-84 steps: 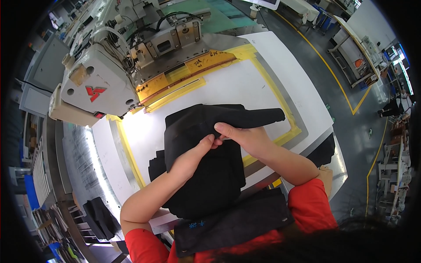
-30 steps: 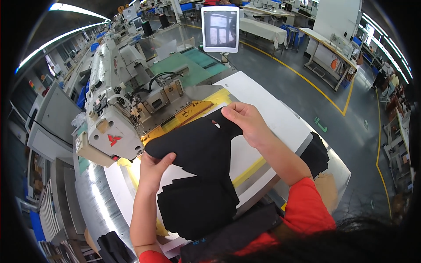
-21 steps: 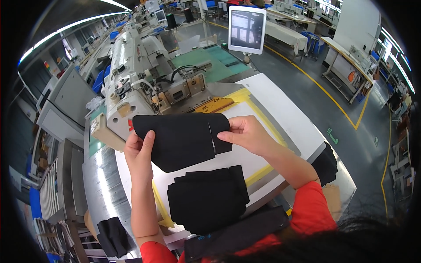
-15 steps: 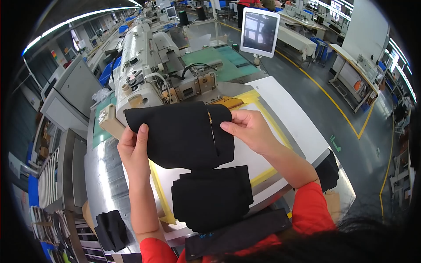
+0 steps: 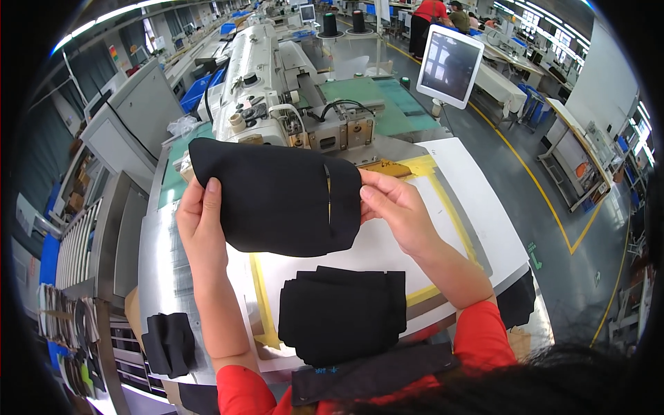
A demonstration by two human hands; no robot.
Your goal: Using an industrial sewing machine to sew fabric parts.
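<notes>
Between my two hands a black fabric piece (image 5: 273, 197) is held up, with a narrow slit near its right side through which lighter colour shows. My left hand (image 5: 202, 218) pinches its left edge, thumb in front. At the right edge, my right hand (image 5: 394, 206) grips it between thumb and fingers. Below the raised piece lies a stack of black fabric pieces (image 5: 342, 315), near my body. Under it is a white board (image 5: 391, 242) bordered with yellow tape. A yellowish flat part (image 5: 384, 168) sits by the sewing machine head, just beyond my right hand.
A large white sewing machine (image 5: 252, 83) stands ahead, with a green work surface (image 5: 394, 97) behind. A screen (image 5: 449, 66) rises at the far right. Another black fabric piece (image 5: 170, 344) lies on the metal table (image 5: 166, 263) at left. People (image 5: 432, 21) are in the distance.
The fabric piece is spread flatter, and its slit has narrowed. My view has shifted, so the machine and screen sit farther right in the picture. Both hands still hold the piece.
</notes>
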